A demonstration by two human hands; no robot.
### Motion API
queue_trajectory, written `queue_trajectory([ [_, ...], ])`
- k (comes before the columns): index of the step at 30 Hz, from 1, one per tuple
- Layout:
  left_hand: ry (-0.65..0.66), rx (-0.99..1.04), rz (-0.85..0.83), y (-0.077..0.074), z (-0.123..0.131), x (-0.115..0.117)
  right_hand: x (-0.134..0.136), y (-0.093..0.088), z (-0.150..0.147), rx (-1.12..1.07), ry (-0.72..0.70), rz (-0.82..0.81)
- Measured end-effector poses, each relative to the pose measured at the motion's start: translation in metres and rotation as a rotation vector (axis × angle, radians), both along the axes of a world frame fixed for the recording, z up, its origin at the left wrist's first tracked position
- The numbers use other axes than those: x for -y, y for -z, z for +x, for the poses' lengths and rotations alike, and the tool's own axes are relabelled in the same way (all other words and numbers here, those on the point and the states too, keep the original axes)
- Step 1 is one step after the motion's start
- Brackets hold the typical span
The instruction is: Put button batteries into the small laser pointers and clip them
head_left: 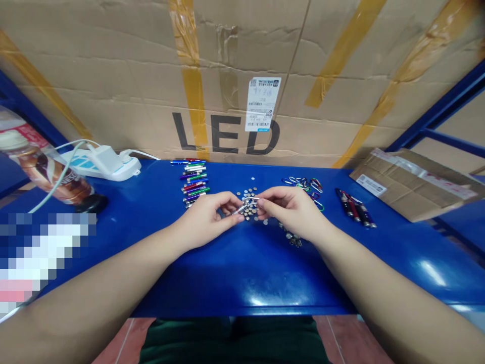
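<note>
My left hand (210, 216) is closed, fingertips pinching a slim silver tube (238, 209) that looks like a small flashlight. Between the thumb and fingers of my right hand (290, 207) is a silver carabiner (250, 198), close against the tube's end; whether they are joined is too small to tell. Beneath both hands, small round button cells (247, 218) lie scattered on the blue table (242, 283). Small metal parts (293, 238) are heaped by my right wrist, partly covered by it. Coloured carabiners (299, 181) lie just beyond my right hand.
A row of coloured metal tubes (195, 178) lies beyond my left hand. Several dark tubes (355, 208) lie at right, near a cardboard box (417, 182). A power strip (127, 168) and a bottle (56, 177) stand at left. A large carton (144, 91) walls the back.
</note>
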State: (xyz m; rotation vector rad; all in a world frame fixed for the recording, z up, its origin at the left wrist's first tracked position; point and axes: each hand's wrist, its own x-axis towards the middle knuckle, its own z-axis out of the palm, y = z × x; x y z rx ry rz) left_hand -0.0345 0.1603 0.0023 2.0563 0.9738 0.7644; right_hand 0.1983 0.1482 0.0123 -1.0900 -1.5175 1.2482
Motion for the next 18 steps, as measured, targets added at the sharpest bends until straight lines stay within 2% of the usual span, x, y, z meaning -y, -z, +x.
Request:
queue_trajectory([
  [4,-0.020,-0.015,-0.024,0.000,0.002,0.000,0.002,0.001,-0.003,-0.070,0.024,0.056],
  [8,-0.008,0.038,-0.037,-0.002,0.003,0.001,0.005,0.007,-0.007,-0.041,0.002,0.082],
  [14,0.019,0.061,-0.028,-0.003,0.004,0.003,0.005,0.014,-0.011,-0.079,-0.026,0.045],
  [18,-0.017,0.079,-0.040,-0.002,0.004,0.004,0.004,0.013,-0.013,-0.134,-0.016,0.015],
])
